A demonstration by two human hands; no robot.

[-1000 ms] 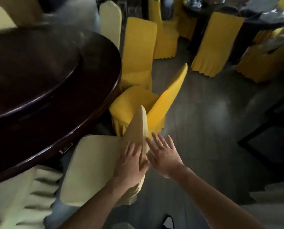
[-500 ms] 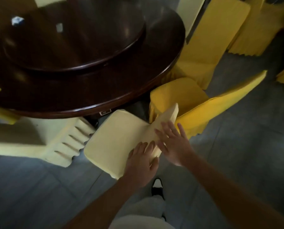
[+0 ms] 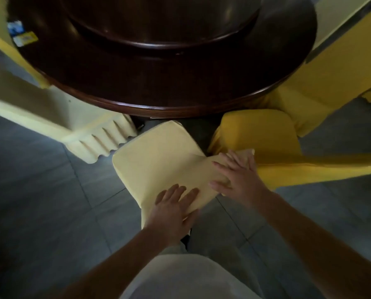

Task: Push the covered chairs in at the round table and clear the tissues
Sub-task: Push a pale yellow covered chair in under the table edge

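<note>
A pale yellow covered chair (image 3: 156,162) stands just in front of me, its seat pointing at the dark round table (image 3: 180,91) and its front edge near the rim. My left hand (image 3: 173,210) clasps the near end of the backrest top, fingers on the front face and thumb behind. My right hand (image 3: 238,178) lies over the far end of the same backrest, fingers spread across the cover. Small blue and yellow packets (image 3: 22,36) lie on the table's far left edge; whether they are tissues I cannot tell.
A bright yellow covered chair (image 3: 258,137) stands close on the right, touching the pale one's backrest. Another pale covered chair (image 3: 50,113) sits to the left, and a further yellow one (image 3: 342,61) at the upper right. A raised turntable (image 3: 158,29) tops the table. Grey tiled floor (image 3: 50,201) surrounds me.
The view has swung round so I now stand behind the pale chair facing the table. Both hands have stayed on its backrest, and the chair has turned with its seat toward the table.
</note>
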